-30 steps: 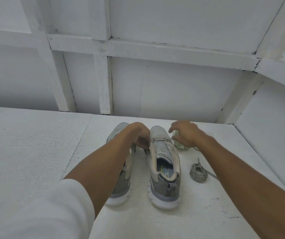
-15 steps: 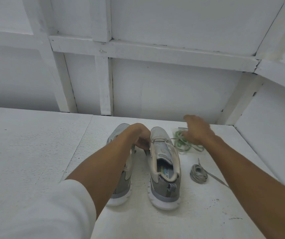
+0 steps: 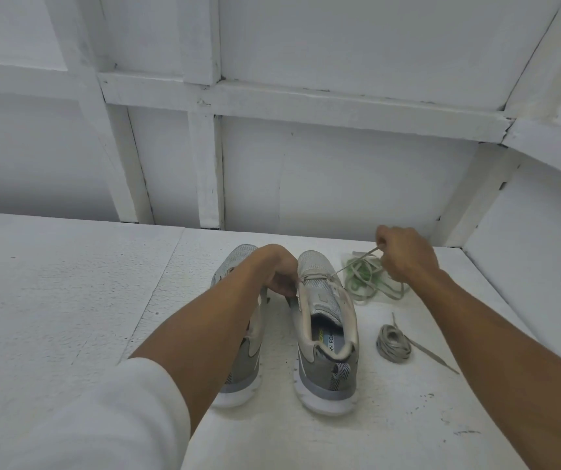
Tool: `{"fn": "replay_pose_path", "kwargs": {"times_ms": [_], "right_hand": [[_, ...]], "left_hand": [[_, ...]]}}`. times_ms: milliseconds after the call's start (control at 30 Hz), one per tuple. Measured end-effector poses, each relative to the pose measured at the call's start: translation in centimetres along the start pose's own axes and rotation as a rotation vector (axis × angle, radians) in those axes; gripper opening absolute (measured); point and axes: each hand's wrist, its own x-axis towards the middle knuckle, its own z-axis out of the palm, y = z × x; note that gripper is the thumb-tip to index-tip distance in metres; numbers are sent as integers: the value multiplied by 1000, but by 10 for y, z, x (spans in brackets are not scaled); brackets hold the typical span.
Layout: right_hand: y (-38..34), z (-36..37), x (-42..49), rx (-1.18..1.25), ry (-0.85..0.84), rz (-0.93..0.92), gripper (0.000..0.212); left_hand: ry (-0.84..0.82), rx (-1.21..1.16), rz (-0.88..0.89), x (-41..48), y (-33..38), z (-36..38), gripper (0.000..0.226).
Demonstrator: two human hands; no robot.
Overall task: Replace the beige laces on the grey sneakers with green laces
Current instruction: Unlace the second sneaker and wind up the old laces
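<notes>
— Well, right hand (image 3: 404, 256): how closed?
— Closed narrow, pinching the end of the beige lace (image 3: 353, 262). Stretched tight from the fingertips down to the front eyelets of the right sneaker (image 3: 319, 286).
— And under those fingers?
— Loose green laces (image 3: 352, 271), tangled with slack beige loops, just below the knuckles.
— Left hand (image 3: 281, 269)?
— Curled round the inner edge of the same sneaker, beside the eyelets. Left sneaker (image 3: 238, 256) partly hidden under that wrist.
— Nearer than the right fingers?
— One coiled lace (image 3: 392, 344), lying apart from the shoe on the white table (image 3: 69, 300).
</notes>
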Motion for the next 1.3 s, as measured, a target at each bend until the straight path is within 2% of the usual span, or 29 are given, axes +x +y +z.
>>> {"fn": "replay_pose_path", "kwargs": {"times_ms": [67,133,167,300,367,500,633,767,833,933,967,1033,1100,1233,1300], "right_hand": [[2,3,1,58,-58,2,28],[-7,9,1,164,-181,-77,46],[-13,13,-1,211,-231,-129,48],[-38,26,-8,271,-326,-273,16],[-43,26,-11,288,-315,-258,9],[-31,14,-5,228,-208,-190,22],[-3,-4,2,239,-69,-77,21],[9,-19,2,286,-55,-77,20],[6,-29,-3,351,-46,-103,19],[-5,-46,-15,462,-33,-183,15],[-10,-52,-19,496,-20,-206,14],[-20,-66,-27,544,24,-248,12],[-26,-76,-32,569,86,-279,11],[-28,-87,-40,580,170,-310,7],[-32,-88,-47,575,193,-331,7]], "left_hand": [[-2,-1,-4,-1,0,-1,23],[-1,-8,-5,-3,1,-1,23],[-5,-6,-7,-4,1,0,23],[-35,6,-19,-2,-1,-2,24],[-54,21,-28,0,-2,-3,25],[-47,23,-33,2,-2,-3,26],[-41,44,-26,-8,1,-1,29],[-47,74,33,-23,5,1,27],[8,105,111,-32,10,1,23],[184,94,360,-55,27,-2,43],[183,109,465,-69,33,-1,51],[41,74,622,-98,38,7,56],[-81,7,698,-117,34,16,48],[-88,-181,814,-145,20,20,29],[-162,-316,865,-163,16,16,26]]}}
